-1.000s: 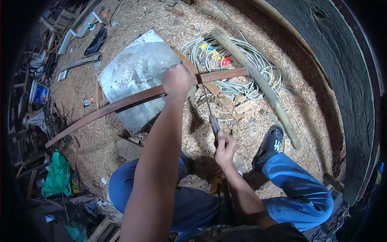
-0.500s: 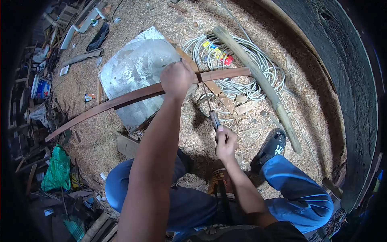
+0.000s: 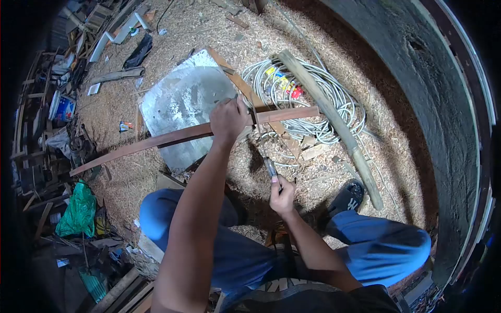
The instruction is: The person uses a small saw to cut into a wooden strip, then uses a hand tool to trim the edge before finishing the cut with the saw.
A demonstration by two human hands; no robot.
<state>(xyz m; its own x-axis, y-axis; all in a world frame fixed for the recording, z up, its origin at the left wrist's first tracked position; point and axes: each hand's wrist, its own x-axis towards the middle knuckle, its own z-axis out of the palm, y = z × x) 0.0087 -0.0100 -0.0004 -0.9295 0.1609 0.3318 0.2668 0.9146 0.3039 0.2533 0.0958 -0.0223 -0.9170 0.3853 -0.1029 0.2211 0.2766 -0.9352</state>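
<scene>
A long reddish wooden strip [image 3: 172, 136] lies aslant over a grey metal-topped block [image 3: 175, 94]. My left hand [image 3: 228, 121] is closed over the strip and presses it near the block's right side. In my right hand [image 3: 283, 196] is the dark handle of a hand saw [image 3: 270, 167], fingers wrapped round it. Seen nearly edge-on, the thin blade crosses the strip just right of my left hand. Its teeth and the depth of any cut cannot be made out. The strip's right end reaches a weathered wooden pole [image 3: 331, 112].
Coiled grey cable [image 3: 347, 112] lies under the pole, beside a brown board [image 3: 242, 88]. Wood shavings cover the floor. Scrap wood, a green plastic bag [image 3: 77, 211] and a white bucket [image 3: 62, 108] are at left. A large curved dark wall [image 3: 443, 104] stands at right.
The whole view has shifted, so the strip and block sit lower in the picture. Both hands keep their grips, and the saw still crosses the strip at about the same spot.
</scene>
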